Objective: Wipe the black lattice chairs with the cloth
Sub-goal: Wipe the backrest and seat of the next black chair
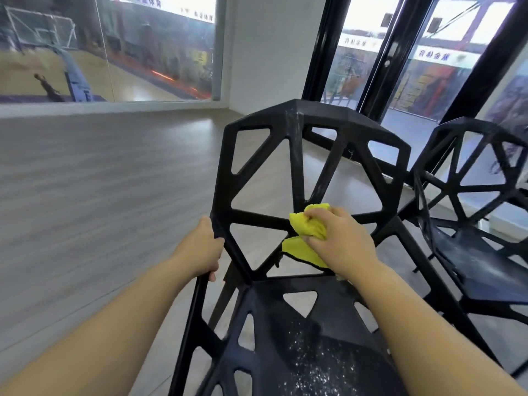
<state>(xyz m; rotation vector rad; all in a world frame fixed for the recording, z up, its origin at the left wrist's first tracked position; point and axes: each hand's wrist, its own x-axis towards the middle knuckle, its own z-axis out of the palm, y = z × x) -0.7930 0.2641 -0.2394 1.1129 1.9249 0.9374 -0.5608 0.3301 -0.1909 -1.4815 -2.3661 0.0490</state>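
A black lattice chair [297, 132] stands right in front of me, its backrest facing me and its seat speckled with white dust. My right hand [343, 241] grips a bunched yellow cloth [307, 235] and presses it against the hub where the backrest bars meet, low on the backrest. My left hand [204, 247] grips the chair's left side bar, fingers wrapped round it. A second black lattice chair [471, 195] stands to the right, its seat dusty too.
Grey wood-look floor [100, 195] spreads out to the left. Black-framed glass doors [394, 52] stand behind the chairs, and a white wall with a large window [114, 47] runs along the far left.
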